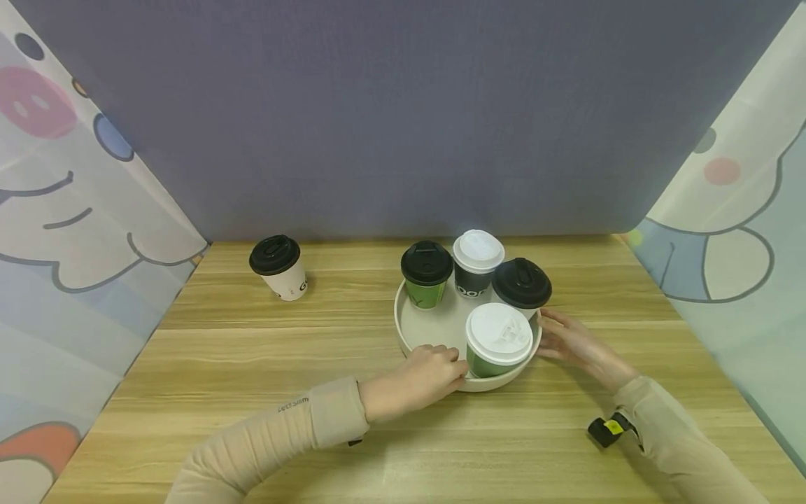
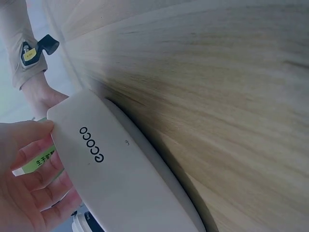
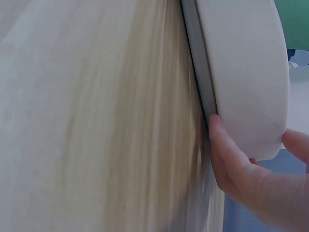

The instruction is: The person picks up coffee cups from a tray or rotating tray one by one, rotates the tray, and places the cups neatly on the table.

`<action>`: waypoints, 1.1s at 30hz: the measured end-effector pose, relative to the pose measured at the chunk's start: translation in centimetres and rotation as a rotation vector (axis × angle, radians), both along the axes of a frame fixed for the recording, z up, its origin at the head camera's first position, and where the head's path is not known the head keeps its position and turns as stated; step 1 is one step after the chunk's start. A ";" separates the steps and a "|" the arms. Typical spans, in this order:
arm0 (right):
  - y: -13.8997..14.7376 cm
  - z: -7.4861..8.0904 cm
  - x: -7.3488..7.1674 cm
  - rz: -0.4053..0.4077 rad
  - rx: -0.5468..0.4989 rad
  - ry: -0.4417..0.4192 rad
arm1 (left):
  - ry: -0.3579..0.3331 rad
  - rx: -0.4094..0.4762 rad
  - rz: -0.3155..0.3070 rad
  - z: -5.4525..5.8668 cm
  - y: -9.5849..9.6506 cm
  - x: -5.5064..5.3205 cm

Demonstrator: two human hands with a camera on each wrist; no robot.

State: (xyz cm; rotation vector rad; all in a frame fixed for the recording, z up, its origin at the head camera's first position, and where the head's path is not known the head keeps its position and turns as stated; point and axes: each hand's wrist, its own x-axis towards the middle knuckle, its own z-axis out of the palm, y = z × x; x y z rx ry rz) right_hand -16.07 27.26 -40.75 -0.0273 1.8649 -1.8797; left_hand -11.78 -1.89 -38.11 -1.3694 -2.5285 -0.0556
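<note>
A round off-white tray (image 1: pixel 428 330) holds several lidded paper cups. Toward its back stand a green cup with a black lid (image 1: pixel 427 273) and a dark cup with a white lid (image 1: pixel 476 259). At its right are a white cup with a black lid (image 1: pixel 521 283) and, nearer the front, a green cup with a white lid (image 1: pixel 499 339). My left hand (image 1: pixel 418 378) grips the front rim, its thumb on the edge and fingers inside, beside the nearer green cup. At the right side, my right hand (image 1: pixel 576 344) holds the tray wall (image 3: pixel 251 77) between thumb and fingers.
Apart from the tray, a white cup with a black lid (image 1: pixel 277 266) stands at the back left of the wooden table (image 1: pixel 239 378). A grey panel (image 1: pixel 403 126) rises behind the table's back edge, and cartoon-printed sheets (image 1: pixel 63 231) line both sides.
</note>
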 end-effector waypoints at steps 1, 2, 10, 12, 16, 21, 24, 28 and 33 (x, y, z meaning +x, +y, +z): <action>0.0 0.0 0.0 0.000 0.004 -0.002 | 0.001 -0.002 0.002 0.0 0.0 0.0; 0.0 -0.1 0.0 0.000 0.010 -0.001 | 0.002 -0.004 0.004 -0.1 -0.1 0.0; 0.0 -0.1 -0.1 0.012 -0.005 0.002 | 0.002 0.003 0.012 -0.2 -0.5 0.0; -0.1 0.0 0.0 0.025 -0.021 0.012 | 0.007 0.006 0.015 -0.2 -0.7 -0.1; -0.1 0.2 0.2 0.020 -0.051 0.011 | 0.020 0.019 0.014 -0.3 -1.0 -0.1; -0.2 0.2 0.2 0.002 -0.045 -0.002 | 0.001 0.042 -0.001 -0.3 -1.6 -0.2; -0.1 0.1 0.2 -0.008 -0.059 -0.003 | 0.000 0.049 0.000 -0.2 -2.0 -0.3; 0.1 -0.1 0.2 -0.025 -0.110 -0.012 | 0.007 0.064 0.004 -0.3 -2.4 -0.5; 0.1 -0.5 0.1 -0.033 -0.092 0.001 | -0.024 0.066 0.002 -0.2 -3.2 -0.8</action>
